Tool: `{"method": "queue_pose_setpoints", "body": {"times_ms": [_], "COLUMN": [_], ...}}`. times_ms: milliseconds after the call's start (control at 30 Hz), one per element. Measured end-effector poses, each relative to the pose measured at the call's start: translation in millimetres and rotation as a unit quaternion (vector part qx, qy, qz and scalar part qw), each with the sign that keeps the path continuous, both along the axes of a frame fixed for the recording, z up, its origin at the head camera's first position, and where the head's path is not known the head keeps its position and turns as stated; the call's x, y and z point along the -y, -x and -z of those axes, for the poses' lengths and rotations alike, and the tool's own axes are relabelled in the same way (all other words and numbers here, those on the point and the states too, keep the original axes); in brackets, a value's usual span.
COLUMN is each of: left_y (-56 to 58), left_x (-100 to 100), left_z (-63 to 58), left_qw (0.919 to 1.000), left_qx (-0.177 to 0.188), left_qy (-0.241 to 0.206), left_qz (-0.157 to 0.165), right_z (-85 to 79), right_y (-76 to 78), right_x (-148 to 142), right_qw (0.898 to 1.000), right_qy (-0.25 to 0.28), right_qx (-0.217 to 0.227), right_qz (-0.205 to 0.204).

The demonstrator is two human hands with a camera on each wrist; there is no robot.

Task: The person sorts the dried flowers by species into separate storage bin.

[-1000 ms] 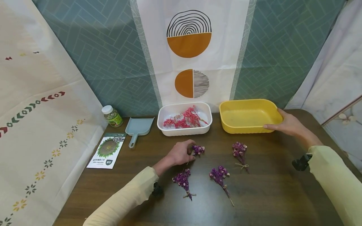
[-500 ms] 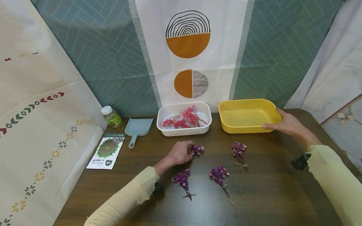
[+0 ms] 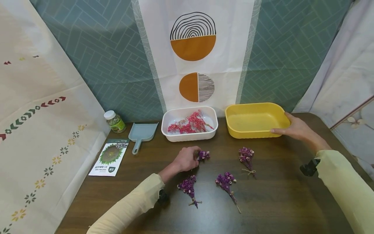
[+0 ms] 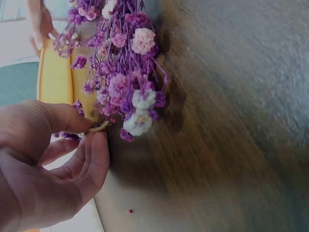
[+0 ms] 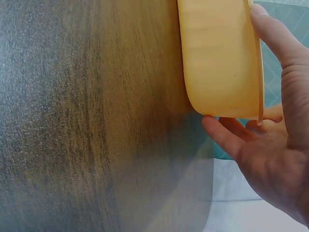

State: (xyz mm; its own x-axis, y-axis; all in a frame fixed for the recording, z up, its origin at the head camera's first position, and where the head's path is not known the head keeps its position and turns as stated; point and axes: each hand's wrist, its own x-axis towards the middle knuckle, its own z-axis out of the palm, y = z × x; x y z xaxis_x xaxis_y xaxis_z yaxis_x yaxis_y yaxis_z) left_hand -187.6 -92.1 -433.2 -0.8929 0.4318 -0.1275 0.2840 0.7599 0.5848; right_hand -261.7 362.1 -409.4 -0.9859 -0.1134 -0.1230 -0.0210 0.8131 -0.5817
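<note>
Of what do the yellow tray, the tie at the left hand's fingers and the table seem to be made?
Yellow tray: probably moulded plastic, smooth with a soft sheen and rounded corners. Tie: likely twine, matte, tan and cord-like. Table: wood or wood-look laminate, with grain and sheen.

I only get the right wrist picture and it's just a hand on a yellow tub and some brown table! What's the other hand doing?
Observer: The left hand is pinching a little bunch of purple flowers.

Operator: Ooh! And what's next to my yellow tub?

Observer: A white tub with pinkish-red flowers in it, over on the person's left side of yours.

Operator: Are there any more purple ones, or just that one?

Observer: There are more: three other purple bunches lie on the table.
</note>
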Motion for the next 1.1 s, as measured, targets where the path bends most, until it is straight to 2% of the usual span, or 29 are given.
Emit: {"method": "queue_pose_setpoints", "body": {"times_ms": [533, 700, 1100], "left_y": [1.5, 2.3, 16.3], "left_x": [-11, -18, -50], "left_z": [-12.2, -17.5, -39.6], "left_qw": [0.9984, 0.9979, 0.9929], "left_qx": [-0.036, -0.047, -0.094], "left_qy": [-0.04, -0.038, -0.041], "left_qz": [0.019, 0.025, 0.06], "right_z": [-1.9, -0.6, -0.1], "right_y": [-2.2, -0.9, -0.5], "right_x": [2, 1, 1], "right_qw": [1.0, 1.0, 1.0], "right_qy": [0.005, 0.008, 0.008], "right_qx": [-0.005, -0.007, -0.001], "right_qz": [0.003, 0.005, 0.009]}}
